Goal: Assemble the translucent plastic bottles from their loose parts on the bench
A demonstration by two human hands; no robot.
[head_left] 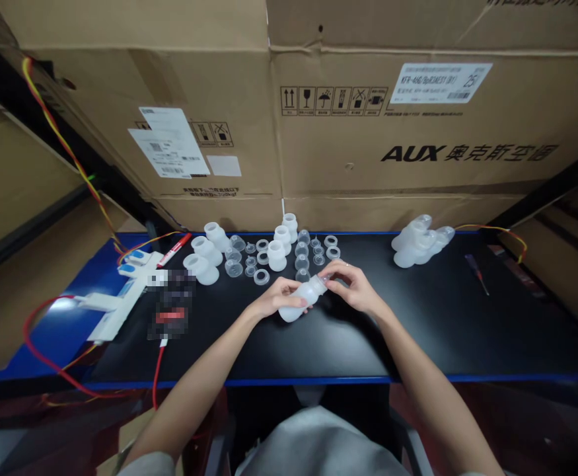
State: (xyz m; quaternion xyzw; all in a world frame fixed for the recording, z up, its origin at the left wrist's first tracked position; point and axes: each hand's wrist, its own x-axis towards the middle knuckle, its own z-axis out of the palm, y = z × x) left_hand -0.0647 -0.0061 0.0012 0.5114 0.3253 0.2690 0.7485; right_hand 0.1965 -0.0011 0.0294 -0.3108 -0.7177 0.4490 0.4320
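Observation:
My left hand [276, 295] is wrapped round the body of a small translucent white bottle [297, 301] that lies tilted just above the black table [467, 330]. My right hand [351, 284] pinches the bottle's neck end, fingers closed on its top; what sits under the fingertips is hidden. Just beyond the hands lie several loose white bottles [204, 254], clear caps [233, 268] and white rings [261, 277] in rows.
A heap of finished-looking bottles [420, 239] lies at the back right. A small screwdriver [477, 272] lies right of it. At the left are a red marker [174, 249], a white power strip [120, 301] and red and yellow wires. Large cardboard boxes [368, 132] wall the back.

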